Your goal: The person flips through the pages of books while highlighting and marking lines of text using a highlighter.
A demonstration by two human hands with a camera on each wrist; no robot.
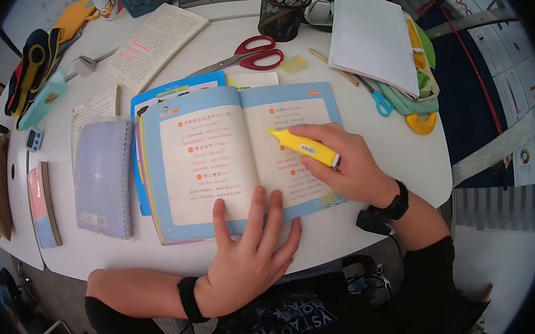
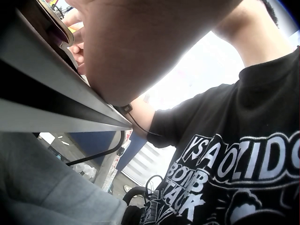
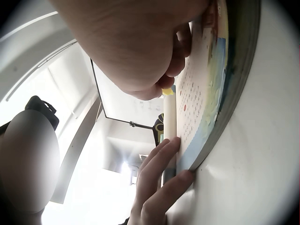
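Observation:
An open book (image 1: 200,153) with blue-bordered pages of printed text lies in front of the person. The right hand (image 1: 352,166) pinches a yellow highlighter (image 1: 307,149) between thumb and fingers over the right page, its yellow tip pointing up and left near the upper lines. With fingers spread, the left hand (image 1: 247,266) rests on the lower edge of the book, its fingertips on the pages near the fold. In the right wrist view a bit of the yellow highlighter (image 3: 167,91) shows below the curled right fingers. The left wrist view mostly shows the forearm and shirt.
Under the book lies a blue-covered book (image 1: 176,85). Red-handled scissors (image 1: 249,56), a printed booklet (image 1: 156,45) and a mesh pen holder (image 1: 280,18) are beyond it. A purple spiral notebook (image 1: 102,180) sits left; white paper (image 1: 372,39) covers a green pouch at right.

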